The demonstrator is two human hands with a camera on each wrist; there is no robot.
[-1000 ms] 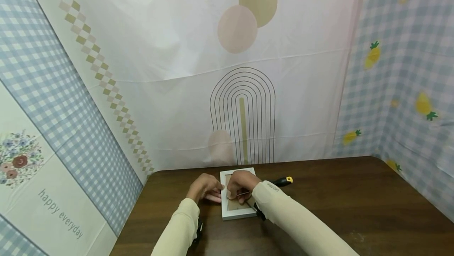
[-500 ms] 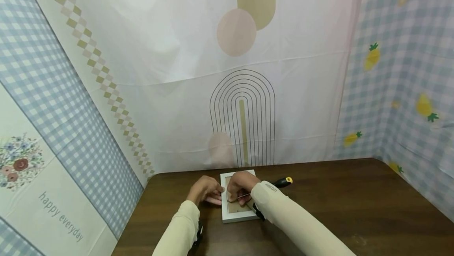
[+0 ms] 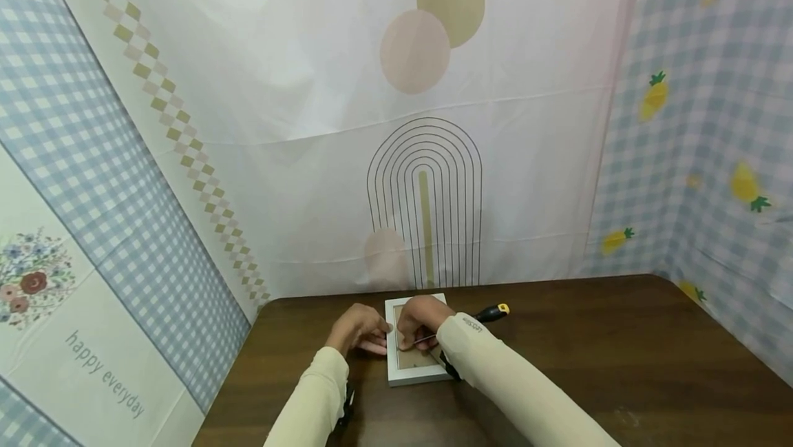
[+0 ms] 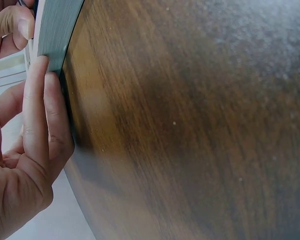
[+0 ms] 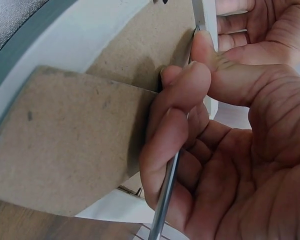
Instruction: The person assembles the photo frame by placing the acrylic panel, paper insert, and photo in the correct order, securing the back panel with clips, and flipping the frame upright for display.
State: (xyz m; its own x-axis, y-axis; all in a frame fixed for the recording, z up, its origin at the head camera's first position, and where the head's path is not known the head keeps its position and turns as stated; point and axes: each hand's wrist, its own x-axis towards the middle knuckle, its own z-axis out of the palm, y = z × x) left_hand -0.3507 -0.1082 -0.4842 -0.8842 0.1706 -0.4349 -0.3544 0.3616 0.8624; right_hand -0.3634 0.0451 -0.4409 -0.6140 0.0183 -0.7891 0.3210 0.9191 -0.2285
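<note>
A picture frame (image 3: 418, 378) lies face down on the table, its brown fibreboard back (image 5: 140, 42) showing inside the white rim. The brown stand flap (image 5: 70, 140) is raised off that back, close under my right hand's fingers. My right hand (image 3: 424, 316) is over the frame and grips a screwdriver (image 3: 492, 313) by its thin metal shaft (image 5: 165, 200). Its black handle with a yellow end sticks out past my wrist. The right thumb presses by the rim's inner edge, hiding the tip. My left hand (image 4: 27, 140) rests straight fingers against the frame's side.
Dark brown wood tabletop (image 3: 588, 350) spreads around the frame, with its far edge just behind it. A printed cloth (image 3: 297, 192) hangs behind the table. A small black device (image 3: 347, 406) sits under the left sleeve.
Both hands keep their places on the frame. The screwdriver's handle end has shifted very slightly away from me. The head view has swayed a little.
</note>
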